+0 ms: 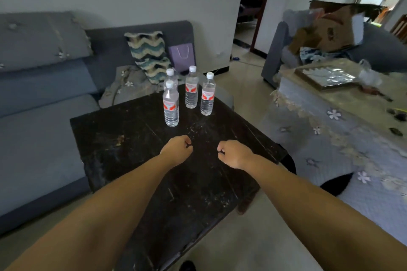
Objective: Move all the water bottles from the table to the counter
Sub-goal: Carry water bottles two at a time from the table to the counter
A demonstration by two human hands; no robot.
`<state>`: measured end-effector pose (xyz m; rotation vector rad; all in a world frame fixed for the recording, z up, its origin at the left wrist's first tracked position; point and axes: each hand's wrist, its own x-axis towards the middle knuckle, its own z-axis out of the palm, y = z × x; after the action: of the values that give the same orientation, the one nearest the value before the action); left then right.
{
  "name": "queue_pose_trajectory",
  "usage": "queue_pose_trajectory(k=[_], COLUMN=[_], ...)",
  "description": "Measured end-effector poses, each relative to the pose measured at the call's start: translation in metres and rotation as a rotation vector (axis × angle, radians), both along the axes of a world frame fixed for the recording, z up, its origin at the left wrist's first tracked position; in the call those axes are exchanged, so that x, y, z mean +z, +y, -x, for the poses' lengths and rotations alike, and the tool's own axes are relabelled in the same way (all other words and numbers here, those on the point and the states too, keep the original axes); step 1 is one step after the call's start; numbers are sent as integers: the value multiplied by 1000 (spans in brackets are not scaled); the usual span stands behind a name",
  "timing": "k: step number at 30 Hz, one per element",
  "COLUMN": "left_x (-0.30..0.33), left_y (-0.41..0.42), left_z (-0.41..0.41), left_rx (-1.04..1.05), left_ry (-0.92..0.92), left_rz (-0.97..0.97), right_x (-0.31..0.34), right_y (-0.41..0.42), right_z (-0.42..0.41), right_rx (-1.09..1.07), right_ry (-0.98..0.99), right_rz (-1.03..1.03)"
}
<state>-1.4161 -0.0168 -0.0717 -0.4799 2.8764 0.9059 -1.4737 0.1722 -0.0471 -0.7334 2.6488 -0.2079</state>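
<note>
Several clear water bottles with white caps and red labels stand upright at the far end of a dark, scratched table [136, 138]. The nearest bottle [171, 104] partly hides one behind it [170, 76]; two more stand to the right [191, 88] [207, 94]. My left hand [177, 148] and my right hand [233, 153] hover over the table's middle as fists, fingers curled, holding nothing. Both are a short way in front of the bottles and touch none of them.
A grey sofa [44, 94] with a patterned cushion [149, 55] and a purple bag [182, 56] runs along the left and back. On the right, a surface under a floral cloth [330, 121] carries a tray [326, 77]. A cardboard box [334, 28] sits on an armchair.
</note>
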Motion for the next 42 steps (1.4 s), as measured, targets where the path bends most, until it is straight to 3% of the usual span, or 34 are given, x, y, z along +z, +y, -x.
queue_pose_trajectory(k=[7, 12, 21, 26, 30, 37, 42], left_x=[-7, -34, -76, -101, -115, -111, -101], left_y=[-37, -59, -85, -93, -97, -97, -106], left_z=[75, 109, 185, 220, 234, 240, 228], left_rx=[52, 216, 769, 918, 1015, 1045, 923], left_ry=[-35, -77, 54, 240, 347, 356, 257], left_rz=[-61, -194, -428, -503, -559, -526, -474], right_x=[-9, -38, -93, -122, -136, -138, -125], right_y=[-38, -65, -111, -138, -156, -159, -147], right_z=[93, 149, 254, 293, 311, 327, 321], right_rx=[-5, -86, -524, -560, -581, -571, -506], right_ry=[-41, -147, -298, -334, -317, -242, -271], right_rz=[43, 116, 488, 846, 972, 902, 824])
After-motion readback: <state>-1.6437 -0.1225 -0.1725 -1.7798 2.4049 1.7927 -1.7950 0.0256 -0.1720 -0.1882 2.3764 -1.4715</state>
